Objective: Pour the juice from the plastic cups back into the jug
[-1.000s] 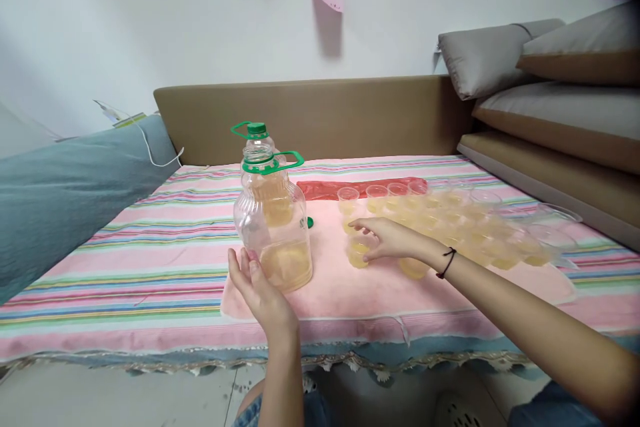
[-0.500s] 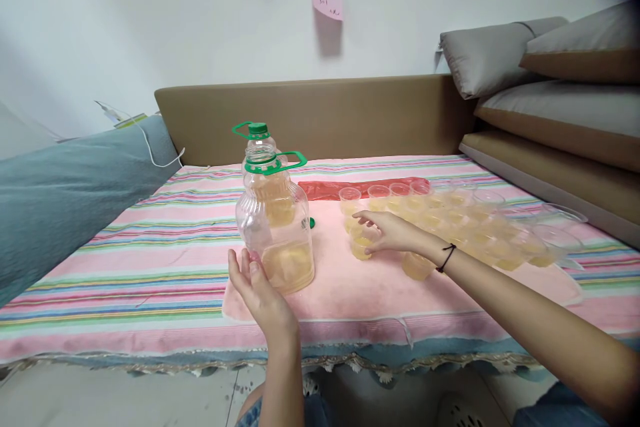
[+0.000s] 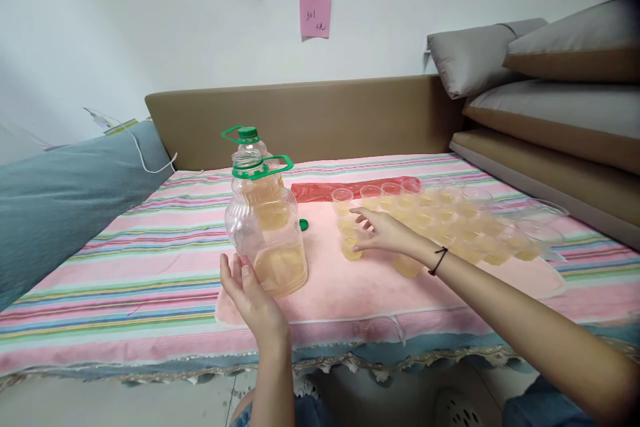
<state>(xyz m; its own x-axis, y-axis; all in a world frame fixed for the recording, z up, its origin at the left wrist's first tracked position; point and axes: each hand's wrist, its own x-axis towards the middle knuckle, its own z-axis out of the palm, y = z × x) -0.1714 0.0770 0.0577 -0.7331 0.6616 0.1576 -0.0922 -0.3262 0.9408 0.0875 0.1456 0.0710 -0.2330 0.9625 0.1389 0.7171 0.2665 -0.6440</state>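
A clear plastic jug (image 3: 283, 270) with a green ring handle stands uncapped, with pale yellow liquid in its lower part. My left hand (image 3: 253, 297) is at its lower left side, fingers stretched and apart; whether the fingertips touch the jug I cannot tell. My right hand (image 3: 383, 232), with a dark cord on the wrist, is open just right of a clear plastic cup (image 3: 351, 250) of yellow liquid. Its thumb tip overlaps the cup's edge in view. Many similar cups (image 3: 470, 237) stand in rows to the right, partly behind my right hand and forearm.
A second jug with a green cap (image 3: 248, 133) stands behind the first. A loose green cap (image 3: 303, 224) lies right of the jugs. Red plastic wrapping (image 3: 325, 191) lies behind the cups. Cushions (image 3: 560, 103) are stacked at right; a blue-covered bolster (image 3: 80, 187) lies at left.
The view has shifted, so everything sits slightly further left. My right hand has drawn slightly away to the right of the front cup. My left hand stays beside the jug.
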